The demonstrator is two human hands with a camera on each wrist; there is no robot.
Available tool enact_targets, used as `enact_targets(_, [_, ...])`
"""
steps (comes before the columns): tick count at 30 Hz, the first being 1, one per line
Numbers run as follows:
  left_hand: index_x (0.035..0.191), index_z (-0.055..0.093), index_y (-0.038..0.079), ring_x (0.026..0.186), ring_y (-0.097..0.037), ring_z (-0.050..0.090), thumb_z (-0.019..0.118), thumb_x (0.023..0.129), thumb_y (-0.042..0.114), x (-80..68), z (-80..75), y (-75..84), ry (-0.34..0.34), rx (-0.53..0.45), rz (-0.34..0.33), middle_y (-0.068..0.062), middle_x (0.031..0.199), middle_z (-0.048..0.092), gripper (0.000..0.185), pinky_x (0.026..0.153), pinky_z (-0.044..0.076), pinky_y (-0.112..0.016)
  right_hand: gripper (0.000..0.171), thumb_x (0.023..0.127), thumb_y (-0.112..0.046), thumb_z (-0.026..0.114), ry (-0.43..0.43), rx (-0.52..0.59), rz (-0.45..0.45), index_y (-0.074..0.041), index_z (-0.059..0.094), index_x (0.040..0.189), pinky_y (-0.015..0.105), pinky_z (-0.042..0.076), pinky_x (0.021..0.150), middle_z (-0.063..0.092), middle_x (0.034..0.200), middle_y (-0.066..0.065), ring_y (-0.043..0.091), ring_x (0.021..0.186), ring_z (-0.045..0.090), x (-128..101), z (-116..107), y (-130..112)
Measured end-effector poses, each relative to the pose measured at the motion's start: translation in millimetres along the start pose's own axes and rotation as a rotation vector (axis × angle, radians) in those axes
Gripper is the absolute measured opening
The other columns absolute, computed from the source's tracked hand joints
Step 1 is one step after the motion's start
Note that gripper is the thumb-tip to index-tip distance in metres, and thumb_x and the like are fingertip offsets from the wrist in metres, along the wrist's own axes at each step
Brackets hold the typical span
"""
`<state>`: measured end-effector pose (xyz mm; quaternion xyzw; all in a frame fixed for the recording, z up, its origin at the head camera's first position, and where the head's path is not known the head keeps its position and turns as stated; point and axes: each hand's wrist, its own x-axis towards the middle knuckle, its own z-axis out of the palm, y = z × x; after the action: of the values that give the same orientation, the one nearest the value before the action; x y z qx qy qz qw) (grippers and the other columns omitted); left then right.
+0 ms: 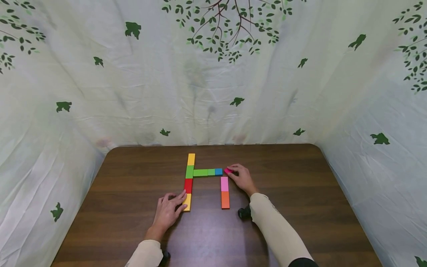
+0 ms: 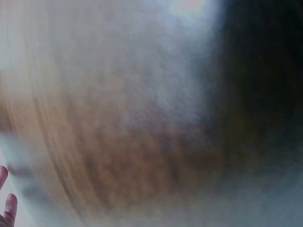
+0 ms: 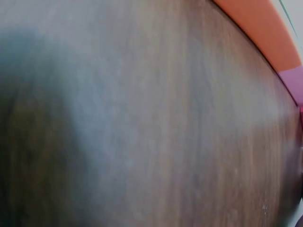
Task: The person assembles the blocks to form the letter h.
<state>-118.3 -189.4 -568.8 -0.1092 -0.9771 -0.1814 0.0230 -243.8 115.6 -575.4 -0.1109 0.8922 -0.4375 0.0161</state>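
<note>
My right hand (image 1: 244, 180) pinches a magenta block (image 1: 228, 170) between thumb and fingers, just right of a blue block (image 1: 218, 171). Below it stand a pink block (image 1: 224, 184) and an orange block (image 1: 225, 200), end to end. My left hand (image 1: 166, 212) lies with fingertips on the lower yellow block (image 1: 187, 203), near its joint with a red block (image 1: 188, 185). Above the red one come a green block (image 1: 189, 171) and another yellow block (image 1: 191, 159). A row of green blocks (image 1: 200, 173) runs from this column to the blue one.
The brown wooden table (image 1: 283, 215) has rounded far corners. Behind it hangs a pale curtain (image 1: 207, 111) printed with leaves and birds. A black strap piece (image 1: 244, 213) shows under the right wrist. The orange block (image 3: 265, 30) edges into the right wrist view.
</note>
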Motion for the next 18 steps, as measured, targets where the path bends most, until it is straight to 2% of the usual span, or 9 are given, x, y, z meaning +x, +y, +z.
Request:
enact_targets(4, [0.131,0.060,0.014,0.117,-0.032,0.047,0.074,0.083,0.031,-0.3,0.0,0.2,0.007,-0.003,0.003,0.001,0.139,0.054,0.053,0.093,0.033,-0.053,0.031,0.092,-0.019,0.068,0.000,0.008,0.015,-0.005,0.069,0.120,0.045,0.042,0.100,0.062,0.117,0.009,0.028,0.113,0.054,0.4,2.8,-1.2])
enact_targets(11, [0.135,0.055,0.017,0.120,-0.031,0.045,0.071,0.086,0.035,0.5,-1.1,0.4,-0.034,-0.014,-0.033,0.003,0.141,0.051,0.054,0.096,0.031,-0.053,0.029,0.091,-0.017,0.069,0.046,0.039,0.018,-0.005,0.070,0.117,0.043,0.044,0.098,0.064,0.115,0.009,0.027,0.110,0.056,3.0,7.4,0.5])
enact_targets(18, [0.134,0.056,0.017,0.120,-0.030,0.045,0.070,0.086,0.035,1.0,-2.2,1.4,-0.038,-0.008,-0.031,0.004,0.142,0.051,0.053,0.096,0.031,-0.052,0.033,0.090,-0.017,0.070,0.058,0.061,0.040,-0.005,0.068,0.120,0.044,0.047,0.094,0.063,0.118,0.011,0.028,0.109,0.056,3.5,8.0,-1.5])
